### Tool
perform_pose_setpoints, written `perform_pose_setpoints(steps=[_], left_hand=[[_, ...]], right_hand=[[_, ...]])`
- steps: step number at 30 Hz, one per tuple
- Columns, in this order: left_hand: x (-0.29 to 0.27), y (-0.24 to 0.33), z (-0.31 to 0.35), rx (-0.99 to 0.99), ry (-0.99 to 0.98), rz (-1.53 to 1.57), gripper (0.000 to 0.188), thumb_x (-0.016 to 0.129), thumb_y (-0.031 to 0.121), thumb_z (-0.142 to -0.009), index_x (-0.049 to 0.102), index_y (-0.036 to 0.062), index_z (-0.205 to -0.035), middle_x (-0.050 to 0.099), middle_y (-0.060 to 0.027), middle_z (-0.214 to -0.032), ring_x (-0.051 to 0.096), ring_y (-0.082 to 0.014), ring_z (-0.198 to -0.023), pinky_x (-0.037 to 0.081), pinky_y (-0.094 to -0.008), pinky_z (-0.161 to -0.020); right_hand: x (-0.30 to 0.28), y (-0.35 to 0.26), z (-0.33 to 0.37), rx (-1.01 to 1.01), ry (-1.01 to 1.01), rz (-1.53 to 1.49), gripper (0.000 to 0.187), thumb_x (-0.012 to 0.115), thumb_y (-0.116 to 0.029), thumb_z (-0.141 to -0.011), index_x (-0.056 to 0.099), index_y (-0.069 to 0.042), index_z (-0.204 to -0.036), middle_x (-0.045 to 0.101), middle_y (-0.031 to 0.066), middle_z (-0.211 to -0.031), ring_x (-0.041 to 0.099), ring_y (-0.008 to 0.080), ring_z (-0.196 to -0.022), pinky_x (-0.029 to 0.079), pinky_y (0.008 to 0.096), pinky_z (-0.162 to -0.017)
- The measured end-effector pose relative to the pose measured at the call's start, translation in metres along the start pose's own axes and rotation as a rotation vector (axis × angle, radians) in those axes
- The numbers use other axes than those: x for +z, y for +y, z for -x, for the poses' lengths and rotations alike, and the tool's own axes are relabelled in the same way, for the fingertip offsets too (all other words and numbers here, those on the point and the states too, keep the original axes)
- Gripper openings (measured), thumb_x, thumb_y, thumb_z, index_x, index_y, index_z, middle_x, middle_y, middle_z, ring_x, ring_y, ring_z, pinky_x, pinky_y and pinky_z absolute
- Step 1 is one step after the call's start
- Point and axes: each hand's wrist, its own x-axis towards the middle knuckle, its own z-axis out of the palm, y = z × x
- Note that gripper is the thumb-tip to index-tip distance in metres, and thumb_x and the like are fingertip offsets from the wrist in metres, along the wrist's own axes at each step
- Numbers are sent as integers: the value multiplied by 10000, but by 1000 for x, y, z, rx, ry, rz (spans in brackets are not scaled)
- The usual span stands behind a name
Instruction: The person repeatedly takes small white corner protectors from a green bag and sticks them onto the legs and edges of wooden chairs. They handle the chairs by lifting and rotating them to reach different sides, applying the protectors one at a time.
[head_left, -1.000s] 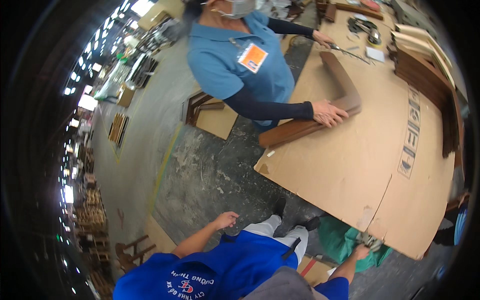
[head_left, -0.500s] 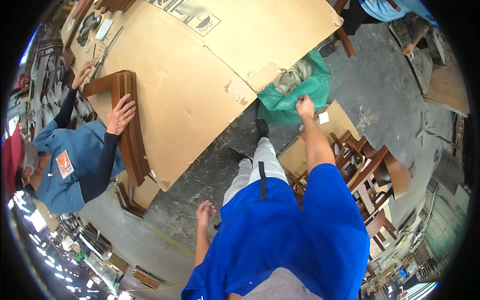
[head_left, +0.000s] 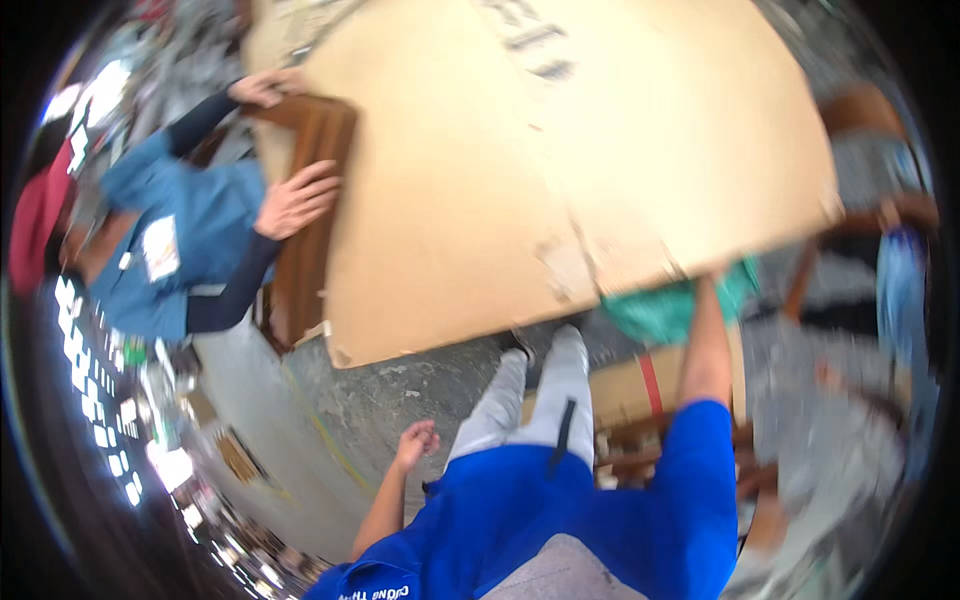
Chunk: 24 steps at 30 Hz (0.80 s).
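My left hand (head_left: 418,440) hangs beside my left hip, away from the table, with its fingers loosely bent and nothing seen in it. My right arm reaches forward to a green woven sack (head_left: 655,312) under the table's near edge. Of my right hand (head_left: 711,278) only a blurred part shows at the cardboard's rim; its fingers are hidden, so whether it grips the sack cannot be told. The sack's mouth and contents are covered by the large cardboard sheet (head_left: 450,230) on the table.
Across the table's left end, a co-worker in a blue shirt (head_left: 190,215) has both hands on brown wooden parts (head_left: 312,240). Wooden chair pieces (head_left: 640,445) and a flat carton (head_left: 620,385) lie beside my legs. Another person (head_left: 900,290) is at the far right.
The view has swung, and the table fills more of it. My right hand, earlier closed on the sack's rim in plain sight, is now partly hidden at the cardboard edge. The picture is blurrier.
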Motion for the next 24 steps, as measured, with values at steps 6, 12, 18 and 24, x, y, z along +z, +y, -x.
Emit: perform_pose_setpoints(steps=[6, 12, 18, 24], left_hand=[[-4, -65, 7, -131, 64, -76, 425, 568, 152, -977, 608, 99, -1396, 737, -70, -1061, 715, -159, -851, 548, -305, -720], [-6, -86, 5, -162, 81, -2, 415, 576, 187, -986, 620, 138, -1396, 737, -39, -1016, 702, -136, -782, 514, -296, -635], [-2, -82, 1, -143, 53, 0, 448, 574, 203, -977, 601, 135, -1419, 731, -31, -1060, 716, -143, -873, 534, -311, -745], [-1, -78, -7, -88, 62, 67, 393, 575, 203, -995, 621, 146, -1381, 729, -17, -997, 709, -123, -796, 524, -276, -648]], right_hand=[[-8, -45, -63, -61, -299, 4, 546, 758, -369, -838, 674, -97, -1304, 708, 210, -1221, 682, 359, -1138, 560, 451, -994], [-57, -46, -43, -29, -396, 245, 553, 740, -390, -858, 656, -105, -1323, 692, 207, -1249, 669, 358, -1163, 561, 458, -989], [-93, -44, -14, -25, -430, 328, 560, 723, -412, -877, 638, -114, -1343, 675, 204, -1276, 656, 358, -1188, 563, 465, -983], [-130, -53, 22, -14, -448, 374, 567, 706, -433, -896, 620, -122, -1363, 659, 200, -1304, 643, 358, -1213, 565, 472, -978]])
